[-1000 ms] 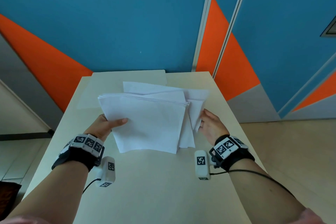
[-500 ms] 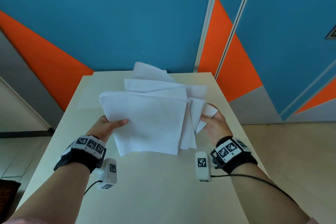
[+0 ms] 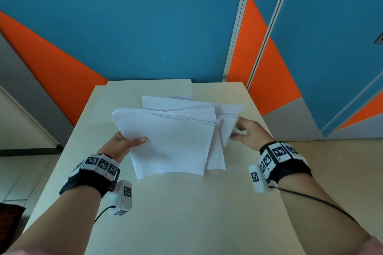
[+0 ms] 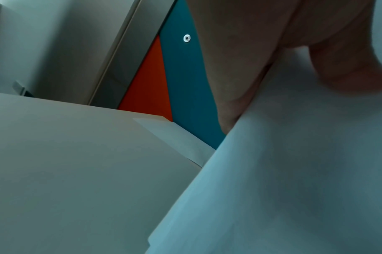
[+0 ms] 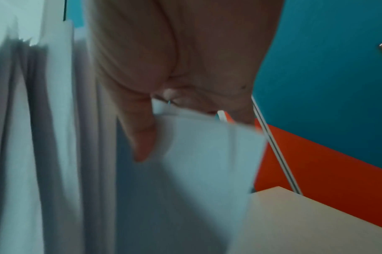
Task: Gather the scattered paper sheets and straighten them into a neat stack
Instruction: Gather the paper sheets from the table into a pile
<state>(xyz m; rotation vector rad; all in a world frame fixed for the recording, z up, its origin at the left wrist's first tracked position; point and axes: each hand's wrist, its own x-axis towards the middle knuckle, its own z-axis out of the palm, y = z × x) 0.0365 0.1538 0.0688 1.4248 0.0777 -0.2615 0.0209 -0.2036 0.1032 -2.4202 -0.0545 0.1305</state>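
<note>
A loose bundle of white paper sheets (image 3: 172, 141) is held above the cream table (image 3: 186, 213), its edges fanned out and uneven. My left hand (image 3: 122, 145) grips the bundle's left edge, with the thumb on top and the fingers hidden beneath; in the left wrist view the paper (image 4: 283, 171) lies against the palm (image 4: 229, 51). At the bundle's right side, my right hand (image 3: 245, 130) pinches the edge of the offset sheets (image 3: 228, 122). The right wrist view is blurred and shows the thumb (image 5: 142, 137) pressed on a sheet (image 5: 207, 154).
One pale sheet (image 3: 145, 91) lies flat at the back of the table, and its corner (image 4: 175, 137) shows in the left wrist view. Blue and orange wall panels (image 3: 145, 27) rise directly behind the table. The floor drops away on both sides.
A sheet that stood up at the back of the bundle half a second ago has dropped down flat. The right hand has shifted slightly outward along the right edge. The left hand has kept its grip.
</note>
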